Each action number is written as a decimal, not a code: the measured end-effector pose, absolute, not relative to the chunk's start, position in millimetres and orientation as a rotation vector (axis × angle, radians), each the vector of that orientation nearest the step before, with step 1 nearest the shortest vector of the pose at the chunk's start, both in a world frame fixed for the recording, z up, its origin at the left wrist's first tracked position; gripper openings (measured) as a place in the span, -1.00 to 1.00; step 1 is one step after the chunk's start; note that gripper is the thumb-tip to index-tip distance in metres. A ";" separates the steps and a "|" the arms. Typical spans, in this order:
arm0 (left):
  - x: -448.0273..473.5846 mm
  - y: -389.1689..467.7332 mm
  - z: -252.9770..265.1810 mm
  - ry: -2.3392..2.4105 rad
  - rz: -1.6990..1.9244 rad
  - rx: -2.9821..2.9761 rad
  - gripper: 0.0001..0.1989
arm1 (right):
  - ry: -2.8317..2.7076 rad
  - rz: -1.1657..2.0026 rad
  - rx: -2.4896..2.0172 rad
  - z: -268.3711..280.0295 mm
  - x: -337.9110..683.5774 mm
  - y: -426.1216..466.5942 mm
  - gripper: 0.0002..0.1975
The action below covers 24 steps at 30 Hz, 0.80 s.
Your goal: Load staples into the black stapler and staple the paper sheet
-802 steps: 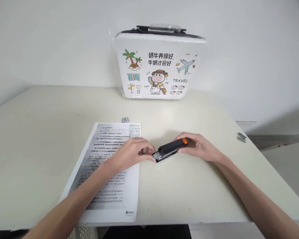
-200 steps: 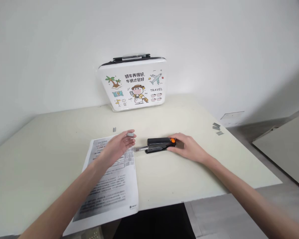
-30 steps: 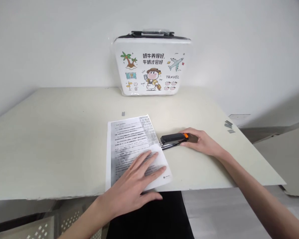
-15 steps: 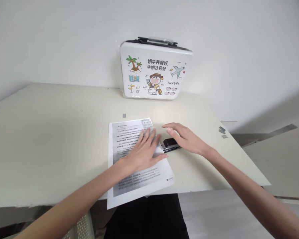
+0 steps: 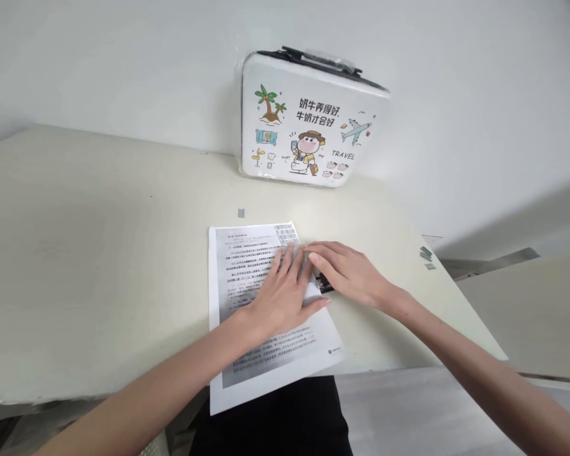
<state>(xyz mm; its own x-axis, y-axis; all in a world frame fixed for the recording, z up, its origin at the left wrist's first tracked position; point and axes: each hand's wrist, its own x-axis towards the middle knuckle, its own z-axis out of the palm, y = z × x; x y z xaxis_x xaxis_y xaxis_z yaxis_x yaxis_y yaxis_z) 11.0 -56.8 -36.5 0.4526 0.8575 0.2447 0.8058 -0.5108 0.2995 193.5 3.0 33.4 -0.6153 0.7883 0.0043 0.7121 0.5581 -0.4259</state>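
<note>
Several stacked printed sheets of paper (image 5: 285, 373) lie on the table, their lower edge hanging past the front. Pressed flat on them is my left hand (image 5: 285, 294), fingers stretched and thumb out to the right. A black stapler (image 5: 323, 282) sits at the right edge of the sheets and is mostly hidden. My right hand (image 5: 351, 272) lies over it from the right, fingers extended and fingertips at the paper's edge, close to my left fingers. I cannot see whether the stapler's jaw is around the paper.
A white case (image 5: 313, 126) with cartoon prints and a black handle stands against the wall at the back of the table (image 5: 99, 253). One small strip of staples (image 5: 240, 213) lies behind the paper. Several more staple strips (image 5: 426, 254) are near the right table edge.
My right hand has moved left and settled over the stapler, covering most of it. My left hand stays on the paper. The view has tilted slightly.
</note>
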 end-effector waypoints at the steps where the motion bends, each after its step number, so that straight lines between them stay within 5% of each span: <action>1: 11.5 -56.8 -36.8 1.481 0.547 2.555 -0.10 | -2.600 0.567 -1.274 33.6 192.7 2.5 -0.50; 24: 15.1 -54.9 -47.8 1.499 0.643 2.531 -0.13 | -2.626 0.474 -1.361 29.6 188.7 0.4 -0.49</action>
